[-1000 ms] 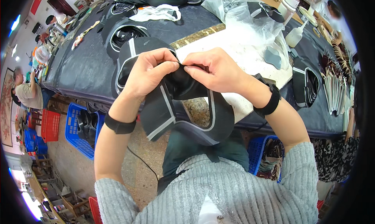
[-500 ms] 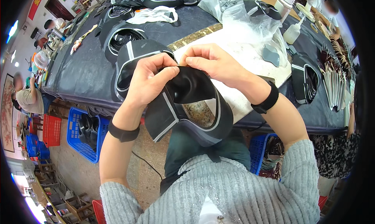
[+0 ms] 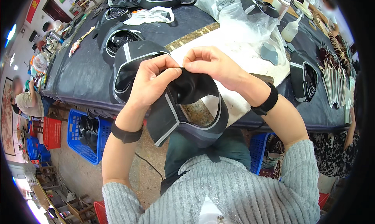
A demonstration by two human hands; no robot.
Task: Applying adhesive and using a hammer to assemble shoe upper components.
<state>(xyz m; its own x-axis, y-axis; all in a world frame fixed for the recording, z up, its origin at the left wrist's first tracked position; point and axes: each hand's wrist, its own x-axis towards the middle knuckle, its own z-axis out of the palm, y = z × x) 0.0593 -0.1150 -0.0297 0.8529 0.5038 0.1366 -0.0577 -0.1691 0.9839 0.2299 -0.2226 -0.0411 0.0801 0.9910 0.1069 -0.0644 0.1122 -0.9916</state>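
My left hand [image 3: 151, 80] pinches the top edge of a black shoe upper [image 3: 201, 133] between thumb and fingers. Close beside it, my right hand [image 3: 211, 64] has thumb and forefinger pressed together on the same edge. The upper hangs below both hands in an open loop, its smooth lining facing me and a pale grey strip running along its edges and seam. What lies right between the fingertips is too small to make out. Just left of my left hand, a stack of similar uppers [image 3: 136, 52] rests on the table.
The dark-covered table [image 3: 78, 75] carries a white board [image 3: 234, 48], a clear plastic bag [image 3: 242, 23], a squeeze bottle [image 3: 291, 30] and more stacked uppers [image 3: 302, 77] at right. Blue baskets [image 3: 91, 155] stand on the floor on both sides of my legs. Other people work farther off.
My right hand's fingers have closed down on the edge, slightly apart from my left. The upper has shifted a little, and its right side has drawn inward.
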